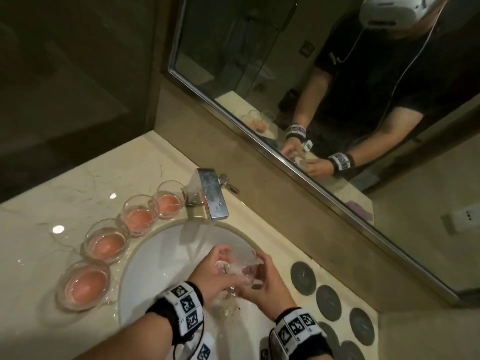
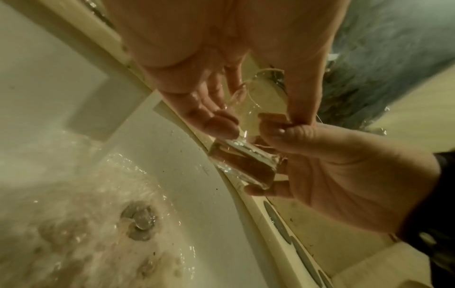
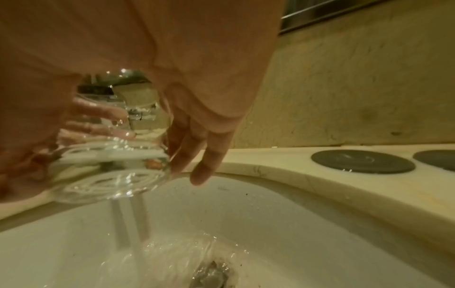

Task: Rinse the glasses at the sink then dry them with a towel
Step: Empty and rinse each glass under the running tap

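Observation:
Both my hands hold one clear glass (image 1: 246,267) over the white sink (image 1: 155,255), under the stream from the chrome faucet (image 1: 211,197). My left hand (image 1: 223,258) grips the glass at its rim, fingers curled against the wall. My right hand (image 1: 257,272) is wrapped round its lower part. In the left wrist view the glass (image 2: 246,161) lies tilted between my left hand (image 2: 256,124) and the right hand (image 2: 344,175). In the right wrist view water runs off the glass (image 3: 110,183), held by my right hand (image 3: 138,161), into the sink (image 3: 270,224).
Several glasses of pink liquid stand in a curved row on the marble counter left of the sink, the nearest glass (image 1: 83,284) by my left forearm. Dark round coasters (image 1: 302,278) line the counter on the right. A mirror (image 1: 285,87) stands behind the faucet. The drain (image 2: 139,222) is awash.

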`<control>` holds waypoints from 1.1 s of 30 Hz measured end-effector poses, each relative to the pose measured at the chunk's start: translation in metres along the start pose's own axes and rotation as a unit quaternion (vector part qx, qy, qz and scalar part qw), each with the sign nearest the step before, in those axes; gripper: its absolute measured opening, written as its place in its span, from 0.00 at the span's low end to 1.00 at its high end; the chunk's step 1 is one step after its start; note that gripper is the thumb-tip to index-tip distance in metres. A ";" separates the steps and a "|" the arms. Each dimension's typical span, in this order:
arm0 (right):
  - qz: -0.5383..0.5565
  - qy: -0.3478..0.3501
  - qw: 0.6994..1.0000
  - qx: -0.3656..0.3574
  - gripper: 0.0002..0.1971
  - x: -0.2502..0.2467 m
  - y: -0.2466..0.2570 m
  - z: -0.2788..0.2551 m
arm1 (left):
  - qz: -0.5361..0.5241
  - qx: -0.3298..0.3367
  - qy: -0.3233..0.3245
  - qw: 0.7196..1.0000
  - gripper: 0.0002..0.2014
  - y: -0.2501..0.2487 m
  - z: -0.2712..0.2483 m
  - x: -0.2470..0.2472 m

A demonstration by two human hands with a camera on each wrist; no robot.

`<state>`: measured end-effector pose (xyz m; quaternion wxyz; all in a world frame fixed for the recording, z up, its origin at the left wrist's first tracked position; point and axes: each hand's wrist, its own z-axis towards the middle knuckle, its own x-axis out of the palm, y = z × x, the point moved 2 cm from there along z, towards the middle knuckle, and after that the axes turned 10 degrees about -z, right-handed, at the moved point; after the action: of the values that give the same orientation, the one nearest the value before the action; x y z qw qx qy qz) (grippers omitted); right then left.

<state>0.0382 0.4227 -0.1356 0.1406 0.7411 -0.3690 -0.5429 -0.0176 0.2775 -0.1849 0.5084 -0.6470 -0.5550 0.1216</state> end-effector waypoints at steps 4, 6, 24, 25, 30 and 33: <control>-0.015 -0.032 0.999 -0.024 0.49 0.017 -0.005 0.008 | 0.110 0.037 0.010 0.993 0.41 -0.001 -0.003 0.001; -0.017 -0.067 0.997 -0.031 0.47 0.021 -0.009 0.018 | 0.139 0.055 -0.001 0.989 0.41 -0.006 -0.003 0.001; 0.038 -0.255 0.966 0.027 0.40 -0.001 0.005 0.161 | 0.057 -0.028 -0.152 0.986 0.17 0.043 -0.011 -0.049; 0.039 -0.259 0.965 0.029 0.40 0.000 0.006 0.164 | 0.050 -0.026 -0.157 0.986 0.16 0.043 -0.012 -0.050; 0.054 -0.262 0.963 0.042 0.43 0.002 0.012 0.174 | 0.039 -0.027 -0.159 0.986 0.13 0.041 -0.018 -0.050; 0.042 -0.243 0.967 0.070 0.46 0.003 0.018 0.178 | 0.038 -0.032 -0.157 0.986 0.12 0.041 -0.022 -0.049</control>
<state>-0.1299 0.4425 -0.1931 0.0173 0.5789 -0.4602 -0.6729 0.0053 0.2306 -0.2276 0.3886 -0.6566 -0.6067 0.2230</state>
